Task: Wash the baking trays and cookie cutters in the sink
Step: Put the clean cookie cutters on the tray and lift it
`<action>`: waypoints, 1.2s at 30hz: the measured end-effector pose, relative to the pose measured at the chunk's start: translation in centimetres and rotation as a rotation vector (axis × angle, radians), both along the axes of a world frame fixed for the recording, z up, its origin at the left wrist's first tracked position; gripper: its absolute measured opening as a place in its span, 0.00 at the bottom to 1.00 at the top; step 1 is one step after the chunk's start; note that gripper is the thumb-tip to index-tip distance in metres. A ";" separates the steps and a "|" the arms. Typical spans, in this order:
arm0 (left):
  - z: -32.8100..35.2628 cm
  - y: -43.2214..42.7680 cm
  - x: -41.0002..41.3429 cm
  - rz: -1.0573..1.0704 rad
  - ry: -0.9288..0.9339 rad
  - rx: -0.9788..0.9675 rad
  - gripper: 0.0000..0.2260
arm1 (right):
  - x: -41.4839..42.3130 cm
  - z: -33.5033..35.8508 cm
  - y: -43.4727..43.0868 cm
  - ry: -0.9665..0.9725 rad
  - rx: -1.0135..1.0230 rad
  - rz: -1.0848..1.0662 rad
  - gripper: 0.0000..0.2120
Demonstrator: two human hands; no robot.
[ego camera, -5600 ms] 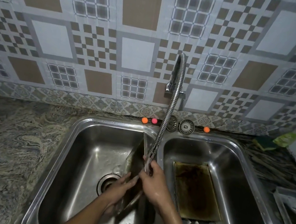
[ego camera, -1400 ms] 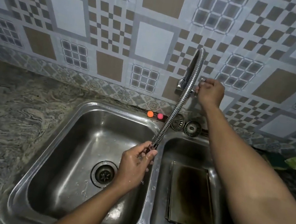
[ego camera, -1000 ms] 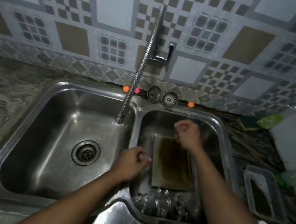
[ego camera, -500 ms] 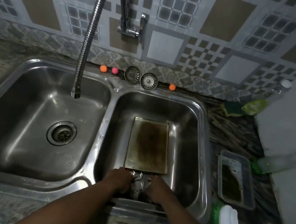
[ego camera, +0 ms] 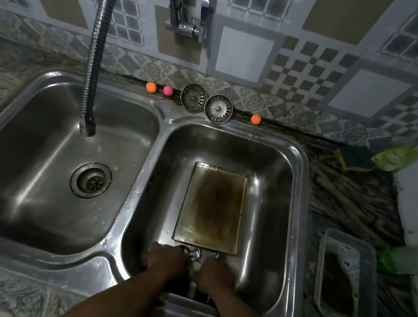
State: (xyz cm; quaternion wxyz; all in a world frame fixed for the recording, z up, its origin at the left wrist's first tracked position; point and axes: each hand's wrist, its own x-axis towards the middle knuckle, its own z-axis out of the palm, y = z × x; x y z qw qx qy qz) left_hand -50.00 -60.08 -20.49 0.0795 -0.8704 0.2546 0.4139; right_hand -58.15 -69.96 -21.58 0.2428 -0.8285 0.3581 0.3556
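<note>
— Where are the hands?
— Both down in the right sink basin [ego camera: 277, 169]: left hand [ego camera: 165, 261] and right hand [ego camera: 215, 273] side by side over the cookie cutters [ego camera: 194, 254]; I cannot tell their grip.
— The baking tray [ego camera: 212, 208]?
— Flat on the basin floor, just beyond the cutters.

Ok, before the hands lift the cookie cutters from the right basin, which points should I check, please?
1. Both hands reach the shiny metal cookie cutters: left hand and right hand ok.
2. Firm hold by the fingers: cannot tell.
3. Stained rectangular baking tray lies flat, beyond the cutters: ok.
4. Flexible steel tap hose over the right basin: not ok, it hangs over the left.
5. Water running: not ok, none visible.
</note>
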 end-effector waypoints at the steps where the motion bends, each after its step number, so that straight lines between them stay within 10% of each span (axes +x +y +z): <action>1: 0.0 -0.2 -0.1 0.015 0.013 0.015 0.17 | 0.1 0.0 -0.1 0.014 0.006 -0.002 0.26; 17: 4.1 -1.9 2.9 0.019 -0.041 -0.172 0.17 | 0.3 7.6 -1.9 -0.146 -0.025 0.015 0.12; 29: 2.5 -5.0 4.7 0.790 0.323 -0.652 0.07 | 7.5 5.9 -8.3 -0.377 -0.234 0.175 0.24; 36: 2.1 -5.5 5.7 0.672 0.169 -0.699 0.17 | 9.6 3.6 -10.3 -0.473 -0.215 0.287 0.15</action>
